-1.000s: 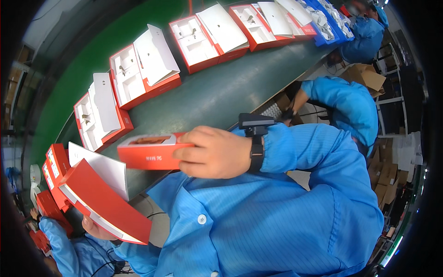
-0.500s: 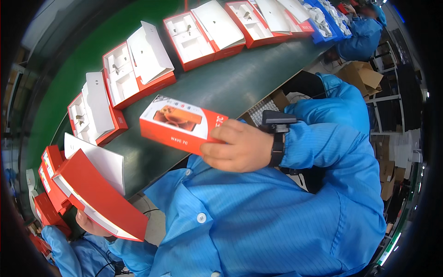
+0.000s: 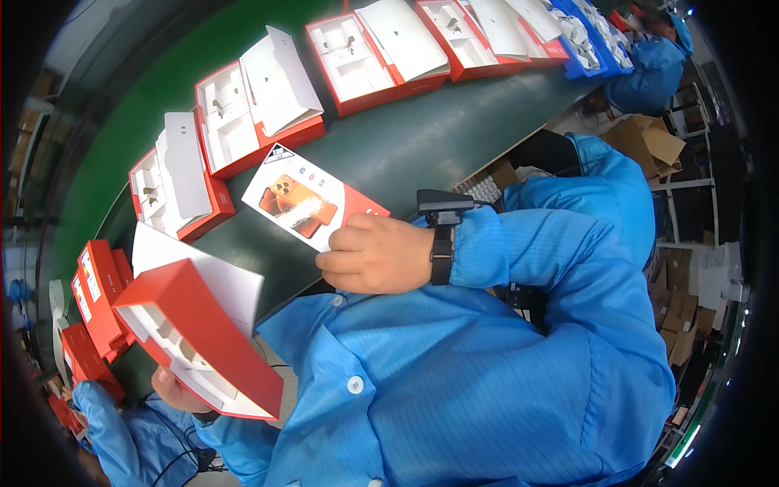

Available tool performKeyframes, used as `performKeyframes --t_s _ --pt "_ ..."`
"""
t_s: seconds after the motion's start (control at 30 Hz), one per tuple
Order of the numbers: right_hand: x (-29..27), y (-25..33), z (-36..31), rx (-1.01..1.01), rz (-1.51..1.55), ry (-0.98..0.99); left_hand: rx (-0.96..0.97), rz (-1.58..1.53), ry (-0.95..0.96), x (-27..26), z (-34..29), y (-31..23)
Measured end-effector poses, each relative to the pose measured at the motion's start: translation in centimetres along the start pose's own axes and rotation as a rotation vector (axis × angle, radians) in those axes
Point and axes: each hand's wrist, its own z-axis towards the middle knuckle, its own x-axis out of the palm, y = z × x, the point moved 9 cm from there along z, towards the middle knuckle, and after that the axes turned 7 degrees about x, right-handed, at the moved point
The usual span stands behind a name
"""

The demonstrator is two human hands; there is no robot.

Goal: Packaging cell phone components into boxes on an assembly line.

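My left hand (image 3: 175, 394) grips the lower end of an open red box (image 3: 213, 337) and holds it tilted up. That box's white inner tray (image 3: 180, 345) faces left, and its white lid flap (image 3: 203, 268) stands out behind it. In front of my chest, my right hand (image 3: 377, 256) is closed over the near end of a flat red and white phone box (image 3: 302, 199) with an orange phone pictured on its top. My thumb is hidden beneath. A black strap with a small black device (image 3: 445, 213) circles my right wrist.
Several open red boxes (image 3: 264, 150) with white trays and raised lids line the far side of the dark green table (image 3: 422, 122). Closed red boxes (image 3: 101, 296) are stacked at left. Blue bins (image 3: 586, 45) hold white items. Co-workers' blue sleeves show at upper right (image 3: 641, 77) and lower left (image 3: 114, 426).
The phone box has turned so its top faces up more, and my right hand has shifted left. The open box in my left hand has moved right and shows more of its inside.
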Motion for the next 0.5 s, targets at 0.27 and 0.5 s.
performKeyframes --t_s 0.27,0.5 --pt "-1.8 -1.2 2.5 0.212 0.456 -0.21 -0.217 0.008 0.107 7.2 0.3 3.8" --pt "-1.7 -1.7 3.2 0.656 1.258 0.002 -0.358 0.19 0.164 11.4 1.2 5.3"
